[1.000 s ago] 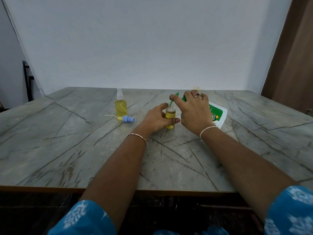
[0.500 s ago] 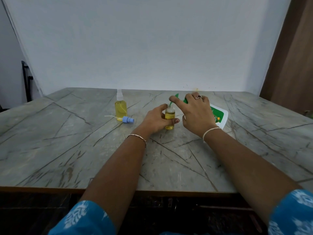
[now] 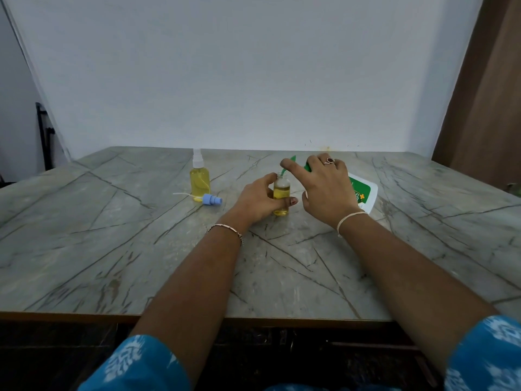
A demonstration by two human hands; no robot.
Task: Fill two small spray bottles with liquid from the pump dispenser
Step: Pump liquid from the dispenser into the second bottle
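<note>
**Both hands busy at the open bottle, mid-worktop**

The left hand [image 3: 262, 200] grips the open bottle [image 3: 281, 193], which stands upright and part full of yellow liquid. The right hand [image 3: 324, 187] curls over the tilted pump dispenser [image 3: 363, 193], its forefinger on the green spout [image 3: 291, 160] at the bottle's mouth. To the left stands a capped spray bottle [image 3: 200, 179], with a blue spray head [image 3: 212, 199] lying just beside it. A broad stretch of worktop [image 3: 112, 249] separates everything from the near edge. Hands and bottles have barely shifted since half a second ago.
</note>
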